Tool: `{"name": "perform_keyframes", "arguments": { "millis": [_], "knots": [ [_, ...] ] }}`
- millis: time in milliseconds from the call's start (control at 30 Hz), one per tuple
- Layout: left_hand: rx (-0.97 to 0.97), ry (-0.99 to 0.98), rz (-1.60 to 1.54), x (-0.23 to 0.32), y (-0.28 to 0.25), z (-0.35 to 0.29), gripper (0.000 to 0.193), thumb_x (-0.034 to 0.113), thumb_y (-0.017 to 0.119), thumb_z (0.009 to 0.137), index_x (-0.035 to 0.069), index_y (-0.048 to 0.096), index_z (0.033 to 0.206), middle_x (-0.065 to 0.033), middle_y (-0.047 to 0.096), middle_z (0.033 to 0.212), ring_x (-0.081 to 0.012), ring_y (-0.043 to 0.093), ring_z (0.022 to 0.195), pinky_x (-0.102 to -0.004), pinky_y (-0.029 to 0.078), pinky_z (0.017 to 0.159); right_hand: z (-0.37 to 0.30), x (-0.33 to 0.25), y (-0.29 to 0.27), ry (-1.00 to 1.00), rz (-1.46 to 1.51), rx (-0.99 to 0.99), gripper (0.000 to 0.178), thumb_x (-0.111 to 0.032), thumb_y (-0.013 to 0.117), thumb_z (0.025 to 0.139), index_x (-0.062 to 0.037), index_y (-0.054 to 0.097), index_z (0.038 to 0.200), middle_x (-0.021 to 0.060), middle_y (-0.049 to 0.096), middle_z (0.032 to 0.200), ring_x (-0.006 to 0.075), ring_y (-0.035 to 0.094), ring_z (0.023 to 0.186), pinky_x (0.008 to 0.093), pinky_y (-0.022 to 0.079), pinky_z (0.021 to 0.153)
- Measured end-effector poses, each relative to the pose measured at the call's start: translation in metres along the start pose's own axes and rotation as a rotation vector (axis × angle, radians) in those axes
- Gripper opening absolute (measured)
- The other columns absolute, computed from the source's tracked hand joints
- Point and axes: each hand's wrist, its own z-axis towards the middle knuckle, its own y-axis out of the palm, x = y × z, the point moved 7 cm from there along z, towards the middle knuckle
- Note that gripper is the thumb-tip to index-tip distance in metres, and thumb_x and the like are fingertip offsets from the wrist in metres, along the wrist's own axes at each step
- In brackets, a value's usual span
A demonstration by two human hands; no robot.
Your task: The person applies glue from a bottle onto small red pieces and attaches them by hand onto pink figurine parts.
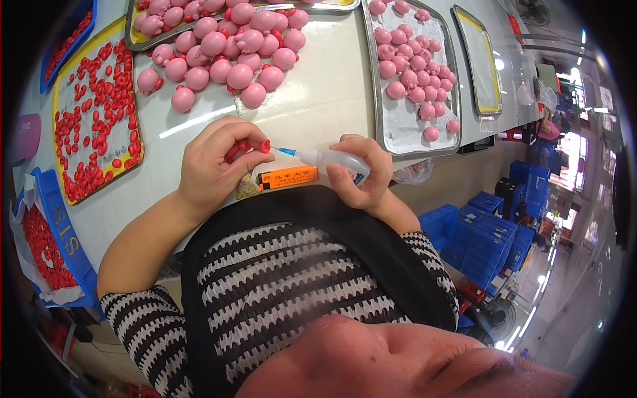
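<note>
Handwork with a red piece point(265, 146) and a squeeze bottle point(342, 161), viewed from above. The red piece is held over the near side of the worktop point(318, 99), pinched between thumb and forefinger of the left hand point(220, 159), with further red pieces point(240, 146) gathered behind its curled fingers; the squeeze bottle is gripped by the right hand point(363, 174), its blue needle tip point(286, 151) directed at the piece, though contact cannot be told. Progress is judged to be partial: many loose red pieces are left on the yellow-rimmed tray point(99, 38), and a heap of pink balls point(213, 43), with red pieces among them, is spread beyond the hands. The metal tray point(403, 136) at right is partly filled with pink balls; whether these are finished cannot be determined. Dark printed characters are borne by the orange box point(288, 178) lying between the hands, and large yellow letters by the blue crate point(50, 189) at left. A label on the squeeze bottle is mostly covered and cannot be read
</note>
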Motion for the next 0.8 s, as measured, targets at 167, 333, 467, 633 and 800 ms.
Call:
{"name": "perform_keyframes", "arguments": {
  "millis": [167,333,467,633,800],
  "knots": [
    [0.003,0.056,0.066,0.005,-0.001,0.0,0.021,0.003,0.072,0.07,0.001,0.058,0.086,-0.0055,0.057,0.079,-0.0102,0.052,0.061,-0.0219,0.042,0.053,-0.002,0.004,0.0,0.065,0.027,-0.043,0.022,-0.013,0.065,0.077,0.0033,0.057,0.088,0.0127,0.06,0.069,0.0206,0.058,0.055,0.0275,0.046,0.051],
    [-0.003,0.032,0.037,0.012,0.004,0.003,0.021,0.002,0.072,0.071,0.0,0.057,0.086,-0.006,0.057,0.079,-0.0105,0.052,0.063,-0.0222,0.043,0.054,-0.006,0.012,-0.015,0.135,0.042,0.116,0.022,-0.015,0.064,0.08,0.0025,0.056,0.092,0.0102,0.062,0.072,0.0159,0.06,0.06,0.0262,0.047,0.054],
    [-0.029,-0.043,0.063,0.021,0.018,0.007,0.021,0.001,0.072,0.07,-0.001,0.057,0.085,-0.0061,0.057,0.079,-0.0113,0.051,0.062,-0.0221,0.043,0.056,-0.007,0.032,-0.029,0.284,0.119,0.17,0.031,-0.009,0.062,0.083,0.0015,0.05,0.109,0.0118,0.06,0.097,0.0151,0.059,0.086,0.0253,0.045,0.075],
    [-0.036,-0.054,0.02,0.042,0.045,0.014,0.02,-0.002,0.071,0.07,-0.001,0.057,0.085,-0.0055,0.056,0.08,-0.0098,0.049,0.063,-0.0208,0.04,0.056,-0.005,0.043,-0.049,0.347,0.141,0.035,0.046,0.007,0.057,0.081,-0.0013,0.037,0.122,0.0132,0.052,0.116,0.0179,0.05,0.11,0.0283,0.043,0.086],
    [-0.008,-0.13,-0.076,0.048,0.058,0.017,0.019,-0.004,0.069,0.071,-0.002,0.057,0.085,-0.0049,0.054,0.08,-0.0082,0.048,0.064,-0.0193,0.04,0.057,-0.001,0.023,-0.09,0.225,0.085,0.081,0.046,-0.004,0.059,0.082,-0.0009,0.04,0.124,0.0103,0.052,0.116,0.0194,0.048,0.111,0.031,0.038,0.091]
  ]
}}
